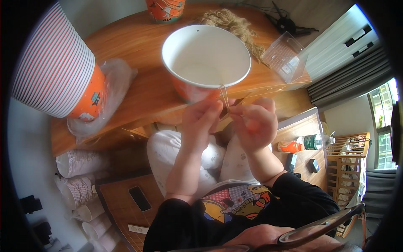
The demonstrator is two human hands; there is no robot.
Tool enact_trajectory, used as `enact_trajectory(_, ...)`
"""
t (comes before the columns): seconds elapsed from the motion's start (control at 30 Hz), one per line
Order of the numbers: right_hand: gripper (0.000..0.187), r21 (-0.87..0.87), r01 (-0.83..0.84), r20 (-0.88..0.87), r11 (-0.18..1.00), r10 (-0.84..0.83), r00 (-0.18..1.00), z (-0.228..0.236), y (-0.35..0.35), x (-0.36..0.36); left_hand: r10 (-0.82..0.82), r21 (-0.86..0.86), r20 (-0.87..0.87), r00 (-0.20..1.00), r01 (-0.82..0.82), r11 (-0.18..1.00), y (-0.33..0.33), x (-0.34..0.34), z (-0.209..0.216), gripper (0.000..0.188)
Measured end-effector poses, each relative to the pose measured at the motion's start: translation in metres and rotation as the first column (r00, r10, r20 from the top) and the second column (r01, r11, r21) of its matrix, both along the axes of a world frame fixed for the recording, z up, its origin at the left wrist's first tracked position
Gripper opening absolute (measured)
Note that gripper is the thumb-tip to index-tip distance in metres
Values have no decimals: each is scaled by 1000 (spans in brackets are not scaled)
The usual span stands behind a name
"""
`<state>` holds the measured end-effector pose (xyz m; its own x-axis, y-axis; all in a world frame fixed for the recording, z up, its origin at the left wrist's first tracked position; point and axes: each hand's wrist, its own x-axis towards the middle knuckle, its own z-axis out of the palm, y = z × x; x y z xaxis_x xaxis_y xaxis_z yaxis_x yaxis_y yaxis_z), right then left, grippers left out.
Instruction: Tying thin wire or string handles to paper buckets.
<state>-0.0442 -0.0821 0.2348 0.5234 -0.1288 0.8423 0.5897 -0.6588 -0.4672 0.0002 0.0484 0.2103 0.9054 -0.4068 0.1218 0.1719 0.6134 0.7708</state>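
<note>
A large paper bucket (201, 54), white inside and orange outside, stands at the near edge of the wooden table with its mouth tilted toward me. Thin tan string (225, 95) runs through its near rim and down to my fingers. With thumb and fingers pinched, my left hand (201, 119) is closed at the string, just below the rim. Beside it, my right hand (255, 122) pinches the string's end between thumb and forefinger. The exact loop or knot between the fingertips is too small to make out. A small dark hole shows in the bucket's far rim.
A tall stack of nested buckets (54, 63) stands at left beside a clear plastic bag (113, 92). Behind are a tan string bundle (231, 27), another orange bucket (166, 9) and a clear plastic box (285, 56). Bottles (312, 142) stand at right; a phone (140, 198) lies lower left.
</note>
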Motion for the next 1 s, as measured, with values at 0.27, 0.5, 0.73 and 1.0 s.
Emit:
enact_trajectory(0.27,40,111,-170,9,979,170,985,-9,-7,5,39,9,-69,997,-39,999,-14,0,6,14)
enact_trajectory(0.5,44,209,-186,-11,960,193,981,-8,-9,3,120,-11,-37,992,-120,993,-20,-4,6,15)
enact_trajectory(0.73,45,360,-280,-17,890,306,952,-11,-6,1,135,13,14,991,-135,991,-17,-5,-1,13)
enact_trajectory(1.0,45,234,-246,-88,941,273,958,-6,-16,1,33,-106,-98,995,-44,993,-15,-2,-2,16)
